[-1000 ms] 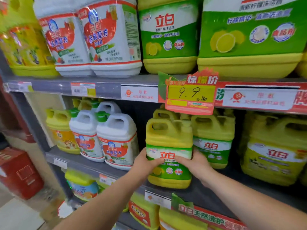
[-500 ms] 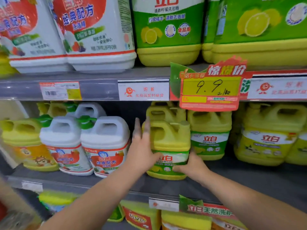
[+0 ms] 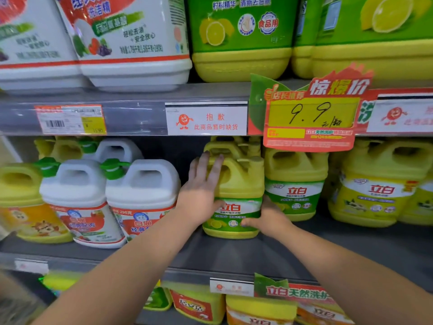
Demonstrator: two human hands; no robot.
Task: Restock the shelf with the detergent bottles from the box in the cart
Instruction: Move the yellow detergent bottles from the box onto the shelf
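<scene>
A yellow detergent bottle (image 3: 236,191) with a green lemon label stands upright on the middle shelf (image 3: 234,254), well back from the front edge. My left hand (image 3: 201,191) lies flat against its left side, fingers stretched up to the handle. My right hand (image 3: 269,219) presses its lower right corner. Another yellow bottle (image 3: 225,147) stands right behind it, and one more of the same kind (image 3: 296,181) stands to its right. The box and cart are out of view.
White bottles (image 3: 140,195) with green caps stand to the left, and yellow bottles (image 3: 377,184) to the far right. Large jugs (image 3: 241,38) fill the shelf above, whose edge carries a 9.9 price sign (image 3: 311,116). More bottles (image 3: 257,310) sit on the shelf below.
The bottle has slid further back on the shelf between both hands. My left hand went from gripping the label to lying flat along the side. The view has moved closer.
</scene>
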